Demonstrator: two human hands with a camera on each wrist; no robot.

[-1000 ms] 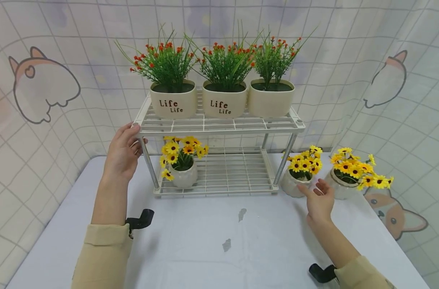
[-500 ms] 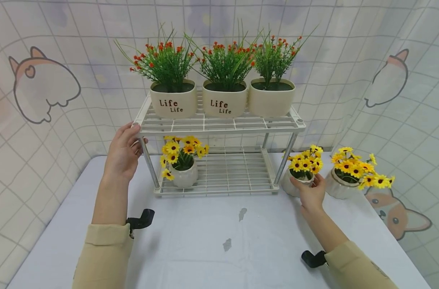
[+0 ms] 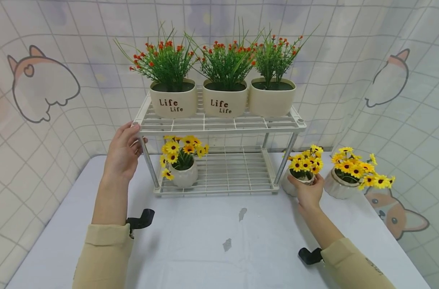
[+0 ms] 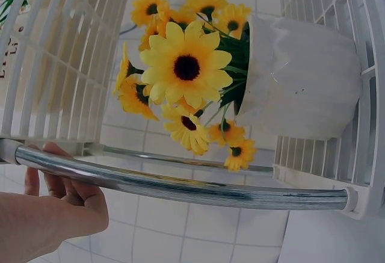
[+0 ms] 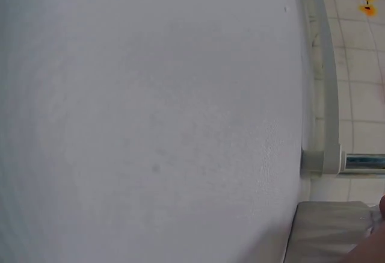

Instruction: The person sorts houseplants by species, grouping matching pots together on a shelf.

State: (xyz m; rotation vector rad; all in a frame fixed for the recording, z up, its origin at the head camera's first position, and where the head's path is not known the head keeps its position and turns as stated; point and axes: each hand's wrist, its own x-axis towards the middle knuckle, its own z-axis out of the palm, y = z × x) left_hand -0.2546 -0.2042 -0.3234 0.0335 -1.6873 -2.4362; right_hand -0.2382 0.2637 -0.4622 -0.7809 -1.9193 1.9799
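My left hand (image 3: pixel 122 154) holds the front left corner of a white two-tier wire rack (image 3: pixel 219 130), its fingers behind the chrome post (image 4: pixel 180 182) just under the upper shelf. To the right of the rack, my right hand (image 3: pixel 311 192) grips the rim of a white flowerpot (image 3: pixel 290 185) with yellow daisies (image 3: pixel 306 162), thumb in front and fingers on the far right side. That pot stands on the table beside the rack's front right post. Only part of the pot (image 5: pixel 328 227) and a bit of the hand show in the right wrist view.
Three cream planters with red flowers stand on the upper shelf, such as the middle planter (image 3: pixel 224 100). A white daisy pot (image 3: pixel 184 176) sits on the lower shelf's left end. Another daisy pot (image 3: pixel 340 188) stands at the right on the white-covered table (image 3: pixel 190 241).
My right hand has moved left from between the two right pots and taken hold of the nearer pot's rim. The left hand stays on the rack.
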